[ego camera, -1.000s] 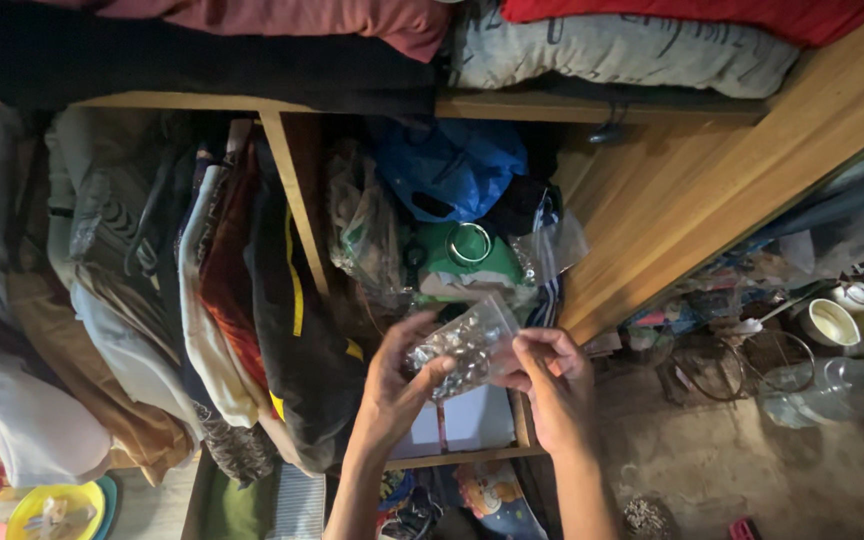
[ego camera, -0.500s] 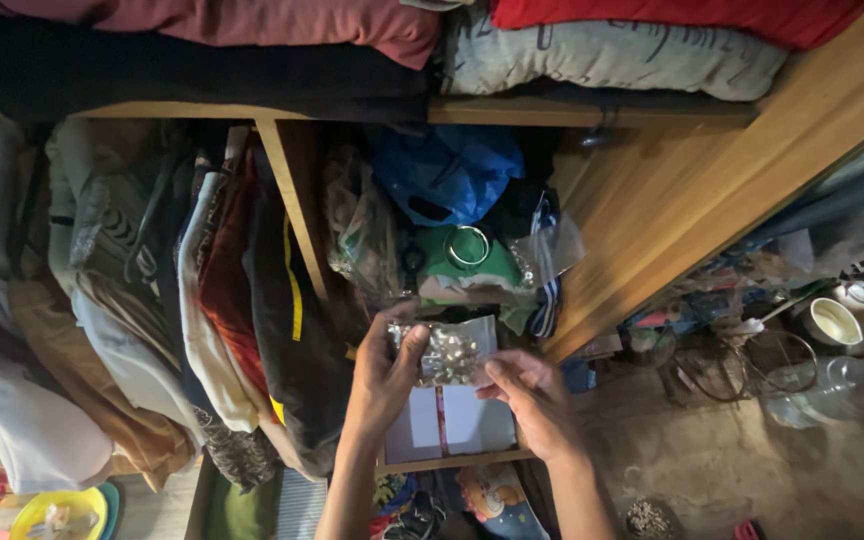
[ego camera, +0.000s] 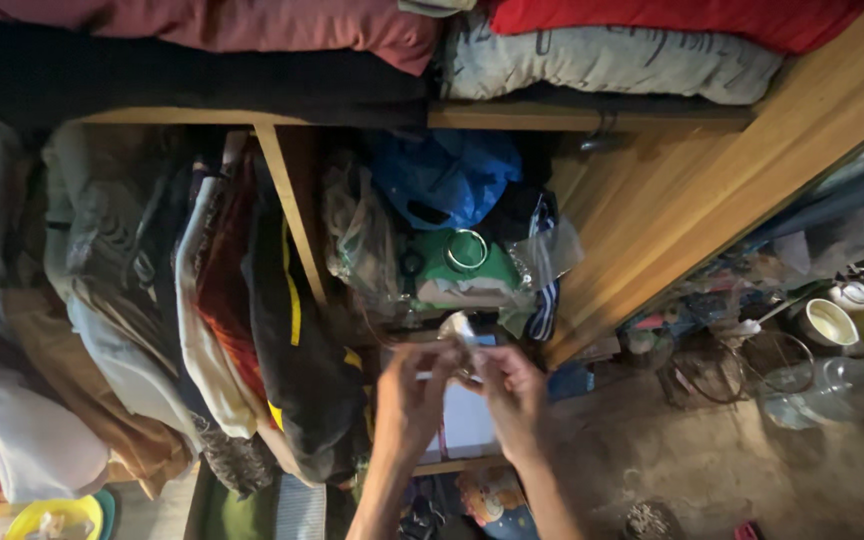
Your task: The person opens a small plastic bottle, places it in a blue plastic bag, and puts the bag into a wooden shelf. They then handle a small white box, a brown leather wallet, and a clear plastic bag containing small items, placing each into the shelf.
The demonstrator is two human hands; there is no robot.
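Both hands meet in front of the wooden shelf unit [ego camera: 302,215], just below the green bundle with the metal ring [ego camera: 468,249] on it. The left hand [ego camera: 407,400] and the right hand [ego camera: 512,392] are each pinched on a small clear plastic bag [ego camera: 459,330], fingertips together at its top edge — the picture is blurred with motion here, so how much of the bag is folded or rolled cannot be told. Only a small crumpled bit of it shows above the fingers; the rest is hidden behind them.

Judging from this, the bag is in hand and raised towards the shelf compartment, but not yet set down anywhere — it touches nothing but the fingers. Left of the shelf's upright divider stand folded clothes [ego camera: 222,300]; above the ring sits a blue bag [ego camera: 442,175]; right of the unit, on the floor, a clear jug [ego camera: 832,385] stands well apart.
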